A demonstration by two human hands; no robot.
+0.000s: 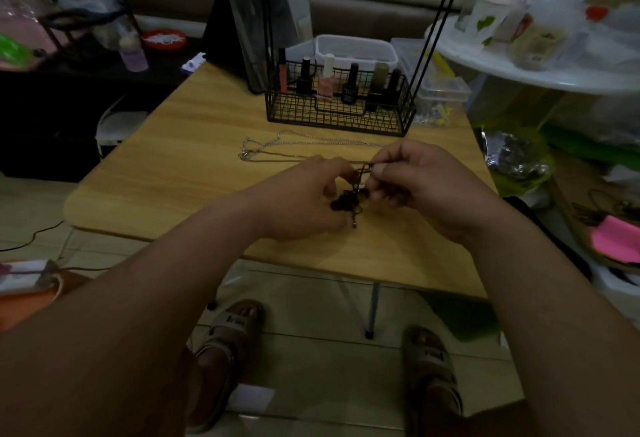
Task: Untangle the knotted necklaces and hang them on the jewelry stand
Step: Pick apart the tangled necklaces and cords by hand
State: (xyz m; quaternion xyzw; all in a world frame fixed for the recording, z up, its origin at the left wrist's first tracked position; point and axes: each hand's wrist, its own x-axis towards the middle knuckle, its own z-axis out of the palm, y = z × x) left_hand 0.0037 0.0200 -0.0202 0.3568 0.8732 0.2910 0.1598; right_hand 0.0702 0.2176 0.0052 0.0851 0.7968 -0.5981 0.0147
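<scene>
Left hand (304, 201), right hand (426, 190) pinching cord (346, 201) (knotted)

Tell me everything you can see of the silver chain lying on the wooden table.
The silver chain is thin, fine-linked and metal-looking. It lies flat and slack on the wooden table, as a long narrow loop in front of the black wire basket. Its left end curves round; its right end passes behind the right hand, so whether it joins the dark tangle there cannot be told.
</scene>
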